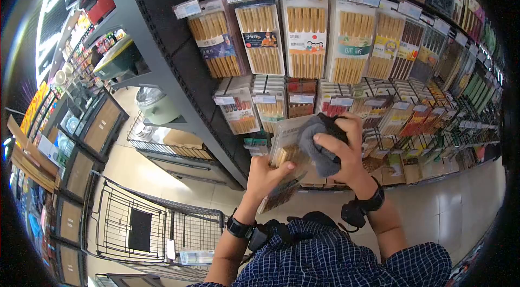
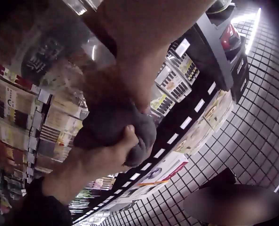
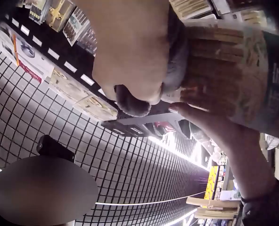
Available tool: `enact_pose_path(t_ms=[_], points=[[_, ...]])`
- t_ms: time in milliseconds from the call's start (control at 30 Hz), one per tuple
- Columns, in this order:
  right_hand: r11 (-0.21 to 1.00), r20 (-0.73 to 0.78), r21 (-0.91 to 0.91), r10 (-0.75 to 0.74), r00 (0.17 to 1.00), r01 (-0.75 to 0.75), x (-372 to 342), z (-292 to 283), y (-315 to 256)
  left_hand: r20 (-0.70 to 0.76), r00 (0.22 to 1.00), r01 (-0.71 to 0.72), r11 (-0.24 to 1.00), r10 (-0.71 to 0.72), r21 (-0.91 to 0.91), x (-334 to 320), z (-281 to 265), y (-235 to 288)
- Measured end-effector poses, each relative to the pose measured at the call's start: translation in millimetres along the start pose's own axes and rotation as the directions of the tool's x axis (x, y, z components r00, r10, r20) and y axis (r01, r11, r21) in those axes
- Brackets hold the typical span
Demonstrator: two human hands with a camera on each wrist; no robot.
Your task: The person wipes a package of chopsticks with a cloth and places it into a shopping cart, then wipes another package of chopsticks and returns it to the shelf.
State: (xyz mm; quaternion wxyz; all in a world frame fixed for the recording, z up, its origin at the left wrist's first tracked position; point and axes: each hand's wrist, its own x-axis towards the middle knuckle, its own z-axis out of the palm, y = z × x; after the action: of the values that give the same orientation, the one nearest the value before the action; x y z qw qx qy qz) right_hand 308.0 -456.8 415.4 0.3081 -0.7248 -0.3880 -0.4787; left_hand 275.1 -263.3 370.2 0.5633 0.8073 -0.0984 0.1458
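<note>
The left hand (image 1: 265,176) grips a clear-fronted pack of chopsticks (image 1: 288,151) by its side, thumb across the front. Bunched in the right hand (image 1: 349,151) is a dark grey cloth (image 1: 320,149), which lies against the upper right part of the pack. In the right wrist view the right hand (image 3: 130,52) has its fingers curled round the cloth (image 3: 130,102), beside the pack (image 3: 228,70), with the left hand (image 3: 224,132) along the pack's edge. The left wrist view shows the right hand (image 2: 99,157) with its thumb on the cloth (image 2: 113,125); the pack's lettering is blurred there.
Rows of hanging chopstick packs (image 1: 306,37) fill the dark shelf rack (image 1: 179,65) ahead. A wire shopping cart (image 1: 135,227) stands at lower left. Beyond the rack's left end are shelves with a green pot (image 1: 160,105) and a tiled aisle floor (image 1: 124,140).
</note>
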Motion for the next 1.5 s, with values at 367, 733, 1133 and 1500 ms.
enact_pose_path(t_ms=[367, 733, 1133, 1500], points=[[0.998, 0.03, 0.03, -0.06, 0.998, 0.059, 13.4, 3.8, -13.1, -0.01, 1.0, 0.026, 0.996, -0.027, -0.089, -0.5, 5.3, -4.5], [0.996, 0.048, 0.037, -0.083, 0.995, 0.081, 12.1, -0.7, -17.3, 0.037, 0.997, 0.066, 0.997, -0.065, -0.036, -1.1, 4.3, -4.1], [0.997, -0.039, -0.019, -0.075, 0.996, 0.074, 12.0, -24.8, -17.0, -0.188, 0.982, -0.069, 0.961, 0.018, -0.268, 2.4, 28.5, -4.4], [0.962, -0.158, 0.102, 0.268, 0.95, -0.254, -11.5, -28.5, 16.0, -0.174, 0.937, 0.095, 0.697, -0.304, -0.711, 3.0, 17.1, 28.8]])
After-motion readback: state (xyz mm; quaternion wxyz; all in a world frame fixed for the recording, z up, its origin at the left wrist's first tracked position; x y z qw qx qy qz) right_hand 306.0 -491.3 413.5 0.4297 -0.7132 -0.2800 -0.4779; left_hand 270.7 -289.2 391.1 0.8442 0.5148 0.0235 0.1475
